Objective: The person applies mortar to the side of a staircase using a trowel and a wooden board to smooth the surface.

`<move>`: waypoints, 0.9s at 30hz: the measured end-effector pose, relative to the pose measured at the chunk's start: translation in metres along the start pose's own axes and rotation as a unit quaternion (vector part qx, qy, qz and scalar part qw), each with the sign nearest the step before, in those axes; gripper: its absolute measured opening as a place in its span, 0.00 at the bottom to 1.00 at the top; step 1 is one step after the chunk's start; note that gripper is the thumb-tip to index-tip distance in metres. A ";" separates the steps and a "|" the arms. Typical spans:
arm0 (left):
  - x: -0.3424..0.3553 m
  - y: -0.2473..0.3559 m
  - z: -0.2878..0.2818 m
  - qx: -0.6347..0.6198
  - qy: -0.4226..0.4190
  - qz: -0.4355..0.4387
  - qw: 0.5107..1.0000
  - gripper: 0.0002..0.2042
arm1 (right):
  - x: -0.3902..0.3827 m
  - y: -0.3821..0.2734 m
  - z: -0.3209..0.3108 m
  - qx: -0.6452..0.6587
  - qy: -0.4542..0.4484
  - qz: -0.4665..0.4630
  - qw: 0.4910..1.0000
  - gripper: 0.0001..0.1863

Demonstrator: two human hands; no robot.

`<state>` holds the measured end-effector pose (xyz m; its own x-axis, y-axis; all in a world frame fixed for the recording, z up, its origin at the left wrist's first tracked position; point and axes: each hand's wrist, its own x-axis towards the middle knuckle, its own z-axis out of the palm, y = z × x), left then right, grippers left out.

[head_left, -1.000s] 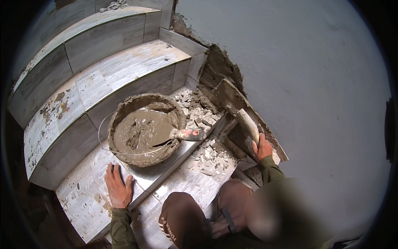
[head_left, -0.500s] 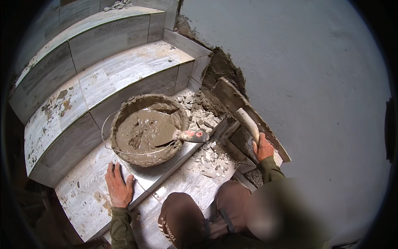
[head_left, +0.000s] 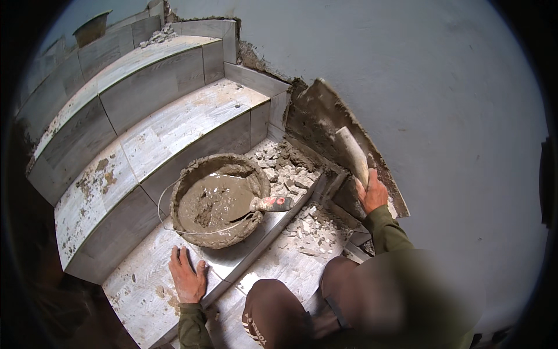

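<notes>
My right hand (head_left: 372,192) grips the pale wooden handle (head_left: 352,152) of a long plastering float (head_left: 328,110), coated with wet mortar and held against the wall (head_left: 442,110) where it meets the stairs. My left hand (head_left: 187,278) lies open, fingers apart, on the tiled step in front of a mortar-caked bucket (head_left: 220,235). Wet grey mortar fills the bucket, and a trowel with a black and red handle (head_left: 273,203) rests in it, its blade partly buried.
Curved grey tiled steps (head_left: 157,75) climb to the upper left, spattered with mortar. Broken chips (head_left: 302,232) lie beside the bucket and on the lower tread. A tub-like container (head_left: 90,32) stands higher up. My knees are at the bottom.
My right hand and the float have moved up along the wall. The view has shifted, showing more upper stairs. My left hand stays on the step.
</notes>
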<state>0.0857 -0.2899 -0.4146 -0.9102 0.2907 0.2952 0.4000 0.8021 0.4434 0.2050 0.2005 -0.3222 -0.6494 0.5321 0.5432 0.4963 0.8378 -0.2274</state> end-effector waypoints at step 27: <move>-0.001 0.002 0.003 0.009 -0.003 0.006 1.000 0.29 | 0.000 -0.021 -0.007 0.102 0.060 0.002 0.993 0.21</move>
<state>0.0867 -0.2870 -0.4165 -0.9061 0.3031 0.2952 0.4087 0.8074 0.4255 0.1988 0.1823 -0.3120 -0.5684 0.5268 0.6320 0.3632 0.8499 -0.3819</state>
